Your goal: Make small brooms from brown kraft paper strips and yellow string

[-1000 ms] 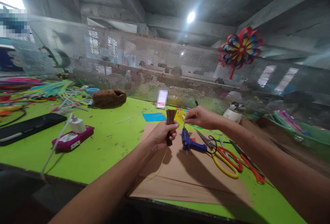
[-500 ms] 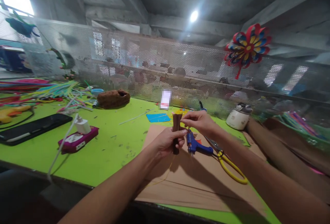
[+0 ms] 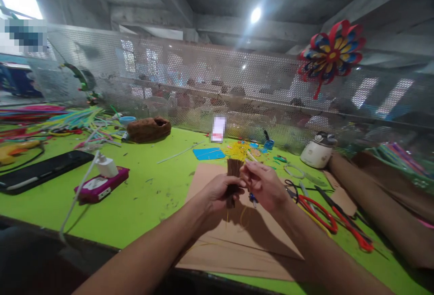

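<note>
My left hand is closed around a dark brown bundle of thin strips, held upright above a brown paper sheet. Right beside it, my right hand has its fingers pinched at the bundle's right side; what they hold, if anything, is too small to make out. A thin yellow string hangs below the hands. The blue glue gun is mostly hidden behind my right hand and wrist.
Red-handled scissors and a white jar are on the right. A blue sheet and yellow scraps lie behind the hands. At left are a purple power strip, a black case and a brown pouch.
My right hand has moved down and turned, now covering most of the glue gun. The bundle's top looks more fanned out. The red-handled scissors now show beyond my right forearm.
</note>
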Available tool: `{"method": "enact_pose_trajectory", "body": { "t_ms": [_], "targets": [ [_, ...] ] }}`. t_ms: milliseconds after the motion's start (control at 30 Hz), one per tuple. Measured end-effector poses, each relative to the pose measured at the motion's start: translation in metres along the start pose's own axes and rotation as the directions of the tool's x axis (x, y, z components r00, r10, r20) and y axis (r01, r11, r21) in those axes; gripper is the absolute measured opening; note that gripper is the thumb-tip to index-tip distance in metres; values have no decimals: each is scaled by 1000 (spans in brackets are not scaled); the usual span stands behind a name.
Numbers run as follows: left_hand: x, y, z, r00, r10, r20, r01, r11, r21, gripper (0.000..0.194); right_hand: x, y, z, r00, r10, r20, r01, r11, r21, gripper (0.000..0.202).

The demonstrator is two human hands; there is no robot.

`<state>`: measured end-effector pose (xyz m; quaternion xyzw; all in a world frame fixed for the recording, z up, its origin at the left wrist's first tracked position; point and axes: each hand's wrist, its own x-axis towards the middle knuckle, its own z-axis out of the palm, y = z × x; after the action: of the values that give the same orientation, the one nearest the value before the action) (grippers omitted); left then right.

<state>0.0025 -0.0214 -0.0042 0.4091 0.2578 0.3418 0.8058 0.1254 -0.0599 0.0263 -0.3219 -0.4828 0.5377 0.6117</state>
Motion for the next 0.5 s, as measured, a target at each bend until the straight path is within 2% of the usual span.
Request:
{"method": "enact_pose_trajectory", "body": {
  "t_ms": [133,233,367,500],
  "targets": [
    [3,-1,0,999,-1,51,3,999,-51,9,-27,9,-1,997,68,-29,-65,992,105,20],
    [4,-2,-1,999,20,51,-17,998,-68,11,-41,14,-5,992,107,-74,-96,985,146,19],
    [4,-2,-2,997,75,11,-74,996,-42,21,-51,19,-16,976,165,-145,-145,980,139,18],
    [3,-3,-2,997,72,10,-72,997,-12,20,-56,26,-25,958,201,-203,-181,977,112,22]
  ]
}}
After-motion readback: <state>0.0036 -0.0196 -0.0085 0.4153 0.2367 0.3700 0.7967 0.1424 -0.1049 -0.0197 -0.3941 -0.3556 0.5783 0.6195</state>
